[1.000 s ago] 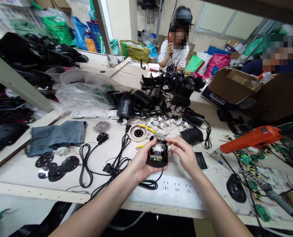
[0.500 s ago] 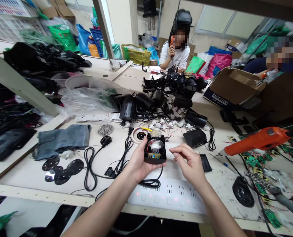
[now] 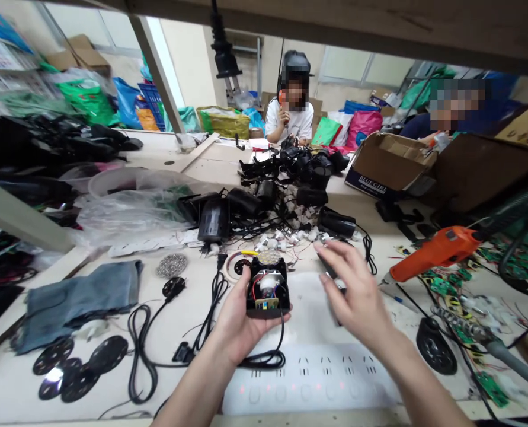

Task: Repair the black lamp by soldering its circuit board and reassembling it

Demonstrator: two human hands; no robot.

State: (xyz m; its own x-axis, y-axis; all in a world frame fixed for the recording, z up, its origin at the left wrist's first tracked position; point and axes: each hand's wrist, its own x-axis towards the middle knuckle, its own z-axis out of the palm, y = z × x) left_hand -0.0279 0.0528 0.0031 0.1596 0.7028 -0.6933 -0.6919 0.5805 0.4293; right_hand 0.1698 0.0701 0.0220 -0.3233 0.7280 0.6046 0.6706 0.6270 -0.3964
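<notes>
My left hand (image 3: pixel 239 332) had the black housing (image 3: pixel 270 312) cradled in it, its hollow side turned up to me, in front of my chest and just above the bench (image 3: pixel 192 379). My thumb lay along the housing's left edge, and my other fingers curled underneath, a few tips showing past its lower right corner, so the grip was closed around it. Inside sat a white motor (image 3: pixel 267 283) with red and blue wires, and nearer me a small circuit board (image 3: pixel 267 304). A black cord (image 3: pixel 282 335) ran down from the housing and coiled beside my wrist.

My right hand (image 3: pixel 357 293) was well apart from the housing, palm down, fingers stretched forward and slightly blurred, the thumb held away from them with a clear gap. A dark part (image 3: pixel 328 267) showed in that gap; I cannot tell whether my fingertips touched it. Nearer me than both hands lay the white power strip (image 3: pixel 310 388), and to the right of my right hand was the orange screwdriver (image 3: pixel 437 254).
</notes>
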